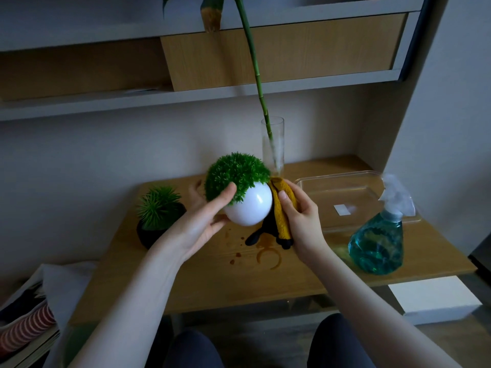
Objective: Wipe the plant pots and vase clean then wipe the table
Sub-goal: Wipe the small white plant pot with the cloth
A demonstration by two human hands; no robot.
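Note:
My left hand holds a round white plant pot topped with a green artificial bush, tilted and lifted above the wooden table. My right hand presses a yellow and black cloth against the pot's right side. A black pot with a spiky green plant stands on the table's left. A tall glass vase with a bamboo stem stands at the back, behind the white pot. Brown ring stains and drops mark the table below my hands.
A spray bottle of blue liquid stands at the front right. Behind it lies a clear plastic tray. Shelves run along the wall above. A white box sits under the table's right end, and stacked cloth and books lie at the lower left.

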